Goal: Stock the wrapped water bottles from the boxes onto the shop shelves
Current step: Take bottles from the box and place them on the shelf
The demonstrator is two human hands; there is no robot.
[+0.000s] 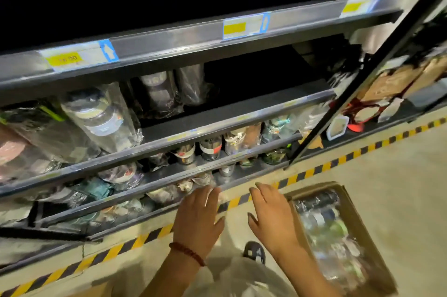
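Bottles [331, 231] lie film-wrapped in the box [362, 229] right of both hands, left [197, 219] and right [271, 214], empty with fingers spread; we judge them light, slippery, best gripped around the body.

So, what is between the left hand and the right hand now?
In the head view, only bare floor and a bit of the yellow-black striped line show between the left hand and the right hand; neither holds anything.

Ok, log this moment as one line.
left hand: open, empty | right hand: open, empty | box: bottles inside, floor right | shelf: gap
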